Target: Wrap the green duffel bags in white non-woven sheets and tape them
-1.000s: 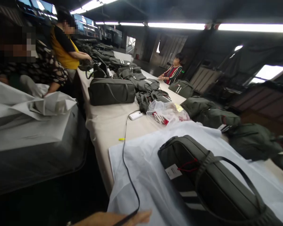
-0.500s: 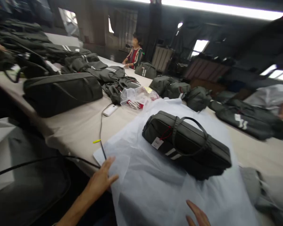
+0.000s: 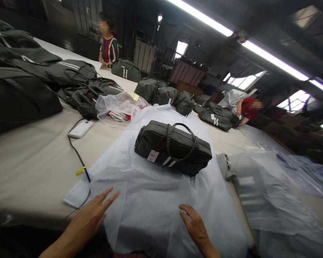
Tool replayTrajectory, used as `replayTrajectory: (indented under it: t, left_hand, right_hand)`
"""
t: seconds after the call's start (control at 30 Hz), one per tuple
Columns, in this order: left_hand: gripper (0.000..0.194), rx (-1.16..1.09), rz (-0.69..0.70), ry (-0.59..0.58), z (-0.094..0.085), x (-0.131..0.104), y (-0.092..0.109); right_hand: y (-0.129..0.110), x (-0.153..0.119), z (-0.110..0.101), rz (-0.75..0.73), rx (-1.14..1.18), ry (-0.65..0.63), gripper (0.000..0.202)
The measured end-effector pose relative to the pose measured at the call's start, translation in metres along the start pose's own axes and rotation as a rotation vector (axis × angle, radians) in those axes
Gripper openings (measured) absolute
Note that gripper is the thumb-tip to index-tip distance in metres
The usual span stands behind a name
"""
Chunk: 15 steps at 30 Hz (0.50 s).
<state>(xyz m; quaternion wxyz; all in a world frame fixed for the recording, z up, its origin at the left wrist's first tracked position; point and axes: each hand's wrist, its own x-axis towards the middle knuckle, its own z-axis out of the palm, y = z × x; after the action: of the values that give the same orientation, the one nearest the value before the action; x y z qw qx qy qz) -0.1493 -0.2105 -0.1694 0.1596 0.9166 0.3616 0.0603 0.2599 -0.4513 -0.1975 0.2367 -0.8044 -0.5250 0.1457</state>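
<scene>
A dark green duffel bag (image 3: 183,150) with two white stripes, a looped handle and a white tag (image 3: 153,156) on a red cord lies on a translucent plastic sheet (image 3: 148,200). Over the near left part of that sheet is my left hand (image 3: 93,213), fingers spread and holding nothing. My right hand (image 3: 195,225) hovers at the sheet's near right, fingers parted, with nothing in it. Both hands are on the near side of the bag, apart from it. Whether either one touches the plastic I cannot tell.
A white phone-like device (image 3: 81,129) and a black cord (image 3: 76,152) with a yellow tie lie at left. Behind them sits a clear bag of tags (image 3: 120,109). More duffel bags (image 3: 70,71) line the table. Plastic-wrapped goods (image 3: 269,193) are at right. Two people (image 3: 109,50) stand beyond.
The view has swung to the right, so the bag and table appear further left. My right hand has come further into view. Another person in red now shows at the right.
</scene>
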Motion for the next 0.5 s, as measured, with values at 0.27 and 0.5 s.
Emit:
replayTrajectory:
  t: [0.27,0.5]
  left_hand:
    - [0.03,0.13,0.355,-0.011,0.044,0.041,0.014]
    - [0.047,0.055,0.185,-0.31,0.058,-0.011,0.004]
  right_hand:
    - [-0.016,0.013,0.009,-0.084,-0.093,-0.038,0.039]
    - [0.009,-0.092,0.005,0.639,0.271,0.291,0.058]
